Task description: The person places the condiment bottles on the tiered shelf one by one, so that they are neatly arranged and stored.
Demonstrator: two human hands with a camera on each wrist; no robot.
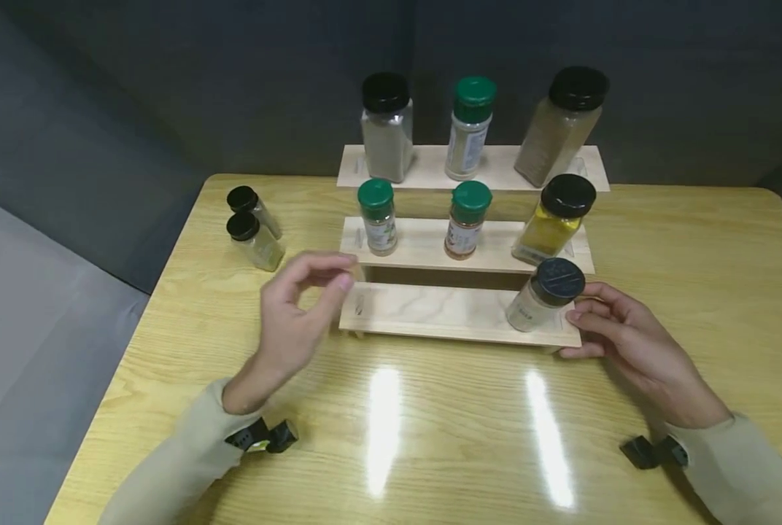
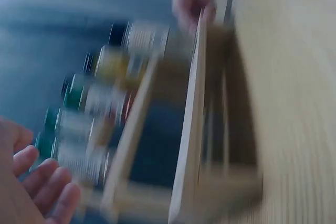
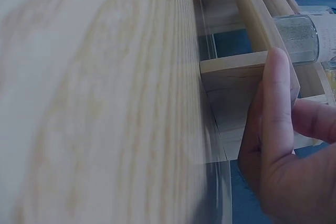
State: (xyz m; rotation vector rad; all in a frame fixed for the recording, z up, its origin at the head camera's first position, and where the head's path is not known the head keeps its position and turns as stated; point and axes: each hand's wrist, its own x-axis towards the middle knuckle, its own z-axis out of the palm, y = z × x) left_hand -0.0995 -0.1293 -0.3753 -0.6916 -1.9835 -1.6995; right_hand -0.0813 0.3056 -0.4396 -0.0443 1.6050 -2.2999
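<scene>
A three-tier wooden spice rack (image 1: 430, 310) stands on the table. My right hand (image 1: 640, 346) grips the right end of its lowest shelf, fingers and thumb about the board's edge in the right wrist view. Close by that hand, a black-capped spice jar (image 1: 529, 310) stands on the same shelf. My left hand (image 1: 289, 313) is beside the rack's left end, fingers loosely bent and holding nothing. In the blurred left wrist view, the left hand's fingers (image 2: 52, 187) are apart from the shelves.
On the middle shelf stand two green-capped jars (image 1: 462, 237) and a yellow-filled jar (image 1: 548, 232). The top shelf bears two large black-capped jars (image 1: 389, 138) and a green-capped jar (image 1: 466, 146). Two small black-capped jars (image 1: 262, 248) are on the table at left. A dark partition (image 1: 233, 87) rises behind.
</scene>
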